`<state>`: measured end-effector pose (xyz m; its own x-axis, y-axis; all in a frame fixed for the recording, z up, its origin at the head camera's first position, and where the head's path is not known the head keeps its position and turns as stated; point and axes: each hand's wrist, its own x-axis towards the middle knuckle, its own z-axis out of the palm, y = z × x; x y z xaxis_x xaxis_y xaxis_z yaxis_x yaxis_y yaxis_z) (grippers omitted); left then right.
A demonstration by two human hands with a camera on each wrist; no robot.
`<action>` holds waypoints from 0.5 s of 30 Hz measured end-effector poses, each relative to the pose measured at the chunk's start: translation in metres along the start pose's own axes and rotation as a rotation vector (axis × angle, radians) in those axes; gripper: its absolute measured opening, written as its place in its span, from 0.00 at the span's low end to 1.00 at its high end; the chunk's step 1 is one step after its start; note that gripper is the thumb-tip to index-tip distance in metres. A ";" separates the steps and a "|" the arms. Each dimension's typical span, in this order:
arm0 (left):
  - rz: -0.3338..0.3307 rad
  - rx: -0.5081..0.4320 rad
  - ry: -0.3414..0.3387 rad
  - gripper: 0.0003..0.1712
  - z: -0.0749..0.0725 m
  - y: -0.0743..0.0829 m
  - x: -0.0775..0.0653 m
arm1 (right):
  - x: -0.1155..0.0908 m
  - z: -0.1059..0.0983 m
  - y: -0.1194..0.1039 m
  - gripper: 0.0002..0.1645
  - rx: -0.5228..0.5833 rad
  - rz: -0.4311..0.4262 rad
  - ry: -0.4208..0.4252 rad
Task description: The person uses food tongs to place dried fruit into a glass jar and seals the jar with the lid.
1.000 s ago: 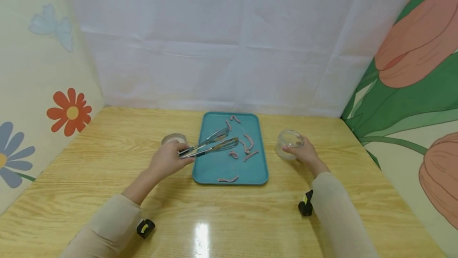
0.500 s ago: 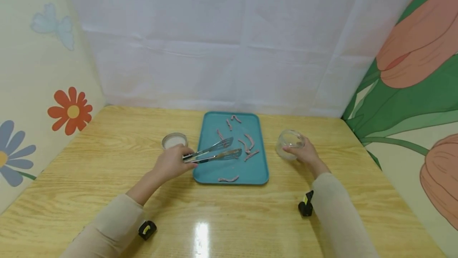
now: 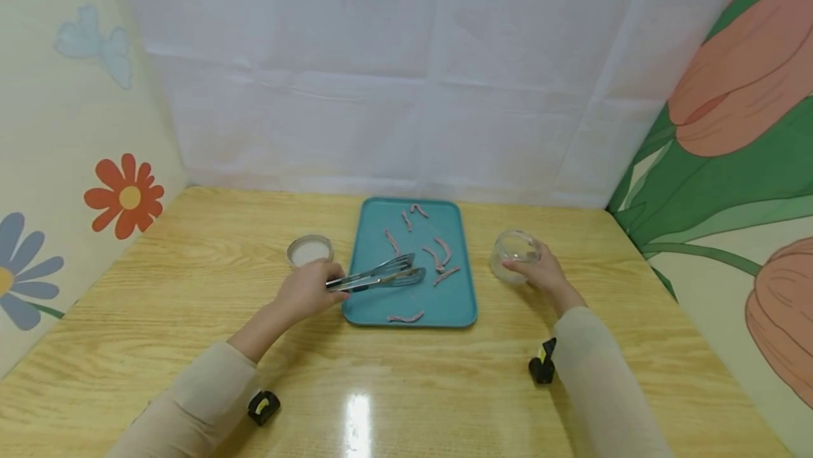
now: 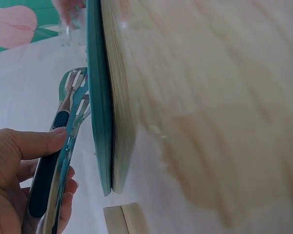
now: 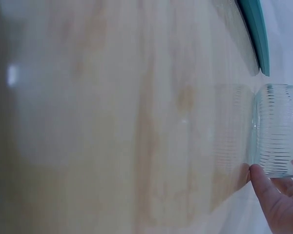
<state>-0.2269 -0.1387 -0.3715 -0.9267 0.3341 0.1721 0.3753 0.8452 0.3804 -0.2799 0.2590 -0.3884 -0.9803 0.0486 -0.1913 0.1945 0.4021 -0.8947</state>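
My left hand (image 3: 308,290) grips a pair of metal tongs (image 4: 48,180) with dark handle grips and slotted heads. In the head view the tong heads lie low over the middle of a blue-green tray (image 3: 375,310), close together. A curled pink strip there is hidden under them. Several other thin pink strips, one of them a pink strip (image 3: 405,317) near the front rim, lie scattered on the tray. To the tray's right, my right hand (image 3: 540,271) holds a clear glass jar (image 5: 278,129) by its side. The jar has a ribbed wall and stands upright on the table.
A round, shallow lid-like piece (image 3: 310,251), white inside, lies left of the tray, just beyond the left hand. The wood-grain table (image 3: 406,387) meets a white cloth (image 3: 406,105) at the back. Painted side walls (image 3: 749,218) stand at both sides.
The left hand has brought the tongs down and slightly toward me, and their heads have drawn closer together over the curled pink strip. The right hand and jar have stayed in place.
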 end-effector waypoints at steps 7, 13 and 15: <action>0.022 -0.011 0.004 0.09 0.000 0.000 0.000 | -0.001 0.001 0.000 0.62 0.013 -0.006 0.000; 0.033 -0.003 0.001 0.09 -0.001 0.002 -0.001 | -0.003 0.001 0.000 0.65 -0.016 -0.042 0.002; 0.033 -0.002 0.002 0.09 -0.001 0.003 -0.002 | -0.004 0.001 0.000 0.64 -0.009 -0.043 0.003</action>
<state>-0.2243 -0.1372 -0.3700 -0.9139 0.3606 0.1863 0.4055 0.8329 0.3766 -0.2764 0.2576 -0.3879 -0.9879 0.0341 -0.1511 0.1517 0.4124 -0.8983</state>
